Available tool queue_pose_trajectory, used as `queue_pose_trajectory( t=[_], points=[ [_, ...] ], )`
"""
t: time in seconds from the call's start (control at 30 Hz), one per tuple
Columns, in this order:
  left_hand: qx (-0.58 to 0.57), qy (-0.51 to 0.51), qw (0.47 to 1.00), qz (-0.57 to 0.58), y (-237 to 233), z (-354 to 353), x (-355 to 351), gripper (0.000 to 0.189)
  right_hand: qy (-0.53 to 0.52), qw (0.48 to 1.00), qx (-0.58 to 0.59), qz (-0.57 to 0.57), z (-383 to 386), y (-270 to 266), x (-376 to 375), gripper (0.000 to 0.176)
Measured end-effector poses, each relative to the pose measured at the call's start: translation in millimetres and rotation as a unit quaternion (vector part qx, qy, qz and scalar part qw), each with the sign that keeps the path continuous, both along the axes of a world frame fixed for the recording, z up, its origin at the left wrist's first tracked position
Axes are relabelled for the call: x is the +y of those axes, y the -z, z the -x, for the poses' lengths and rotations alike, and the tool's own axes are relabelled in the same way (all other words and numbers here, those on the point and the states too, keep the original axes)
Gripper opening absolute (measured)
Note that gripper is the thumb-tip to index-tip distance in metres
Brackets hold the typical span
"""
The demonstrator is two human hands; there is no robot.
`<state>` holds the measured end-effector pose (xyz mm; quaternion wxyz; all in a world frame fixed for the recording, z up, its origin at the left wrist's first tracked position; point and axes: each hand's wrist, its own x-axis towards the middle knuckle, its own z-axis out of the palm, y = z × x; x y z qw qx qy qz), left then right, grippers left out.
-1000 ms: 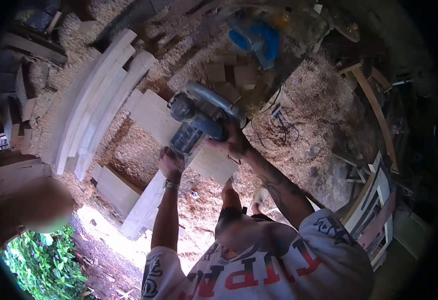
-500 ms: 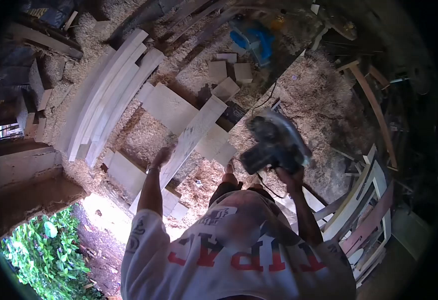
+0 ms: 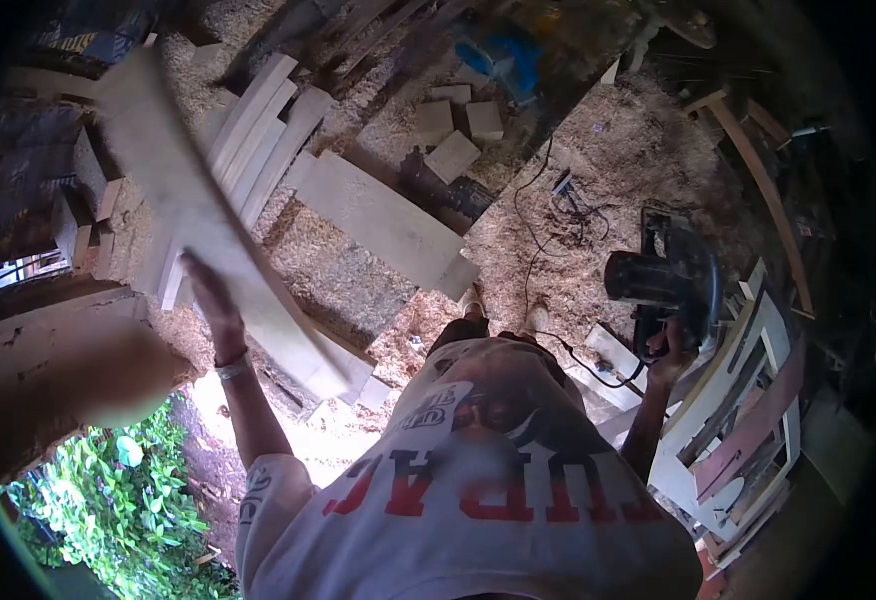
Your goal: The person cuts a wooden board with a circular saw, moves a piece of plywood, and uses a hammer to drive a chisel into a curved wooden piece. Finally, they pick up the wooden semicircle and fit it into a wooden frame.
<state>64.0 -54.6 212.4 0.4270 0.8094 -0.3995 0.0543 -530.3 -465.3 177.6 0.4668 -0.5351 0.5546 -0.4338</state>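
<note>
Left of the wide board point(image 3: 383, 220), which lies on the sawdust floor point(image 3: 618, 160), a long plank point(image 3: 183, 190) is seen raised and tilted. It is blurred, and its lower end sits down near the board's near corner. The left hand point(image 3: 213, 300) is laid against the plank with fingers stretched along it; whether they wrap the edge cannot be told. Risk noted: with so slight a purchase the plank may slip and be dropped onto the stacked laths point(image 3: 253, 120) beyond it, or onto the person's feet point(image 3: 470, 298) just below the board's right end. Right of the board a cord point(image 3: 548, 200) is trailed across the sawdust, where it may be snagged or trodden on. Further right of the board the circular saw point(image 3: 668, 275) is held off the floor, with the right hand point(image 3: 668, 350) clamped on its handle. Blade state cannot be read. A one-handed carry so close to the leaning frames point(image 3: 748, 400) may allow a knock.
</note>
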Motion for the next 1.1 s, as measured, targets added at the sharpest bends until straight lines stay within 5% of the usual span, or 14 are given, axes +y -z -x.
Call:
queue_pose_trajectory(
  t=[0.1,0.17,0.23,0.3,0.33,0.4,0.43,0.5,0.6,0.73,0.8,0.83,0.97,1.1],
  points=[
    [-0.239,-0.167,0.953,-0.081,-2.4,2.6,-2.4,0.065,0.053,0.998,-0.039,0.006,9.6,0.8,-0.5,0.023],
    [-0.031,-0.222,0.974,0.036,65.6,-4.2,14.4,0.069,0.067,0.993,-0.097,-0.007,24.2,13.8,-3.3,0.024],
    [0.102,-0.224,0.969,-0.027,95.9,11.3,25.7,0.068,0.085,0.986,-0.142,-0.030,31.7,13.6,-0.8,0.026],
    [0.018,-0.176,0.977,-0.118,153.7,31.6,18.1,0.066,0.116,0.976,-0.174,-0.058,26.7,-0.8,3.7,0.026],
    [0.133,-0.214,0.967,-0.028,184.2,42.2,9.6,0.065,0.113,0.978,-0.168,-0.060,29.2,-4.4,5.4,0.026],
    [0.408,-0.258,0.857,0.179,226.0,65.8,-13.8,0.064,0.112,0.980,-0.156,-0.061,34.6,-9.9,10.2,0.026],
    [0.549,-0.291,0.730,0.283,237.7,78.8,-28.4,0.064,0.119,0.980,-0.151,-0.059,35.8,-12.1,13.8,0.026],
    [0.604,-0.283,0.674,0.317,288.9,104.0,-16.7,0.068,0.126,0.981,-0.135,-0.058,39.2,-21.9,22.0,0.026],
    [0.652,-0.265,0.641,0.305,270.7,157.0,-33.4,0.070,0.150,0.981,-0.110,-0.061,53.7,-24.5,35.1,0.027],
    [0.772,-0.149,0.593,-0.177,210.7,153.8,-50.2,0.065,0.147,0.979,-0.124,-0.062,72.3,-17.8,45.4,0.028],
    [0.636,0.014,0.721,-0.275,191.1,134.3,-89.3,0.049,0.140,0.982,-0.110,-0.070,74.5,-15.9,48.6,0.032],
    [0.547,0.060,0.823,-0.140,232.9,123.5,-99.6,0.039,0.153,0.978,-0.113,-0.081,78.5,-12.4,50.1,0.032],
    [0.157,0.009,0.985,-0.073,226.3,64.0,-258.3,0.027,0.196,0.969,-0.107,-0.104,75.0,-11.9,60.8,0.033],
    [0.174,0.005,0.933,-0.315,266.7,44.9,-367.6,0.086,0.227,0.962,-0.104,-0.105,59.2,-20.3,76.4,0.033]
  ],
)
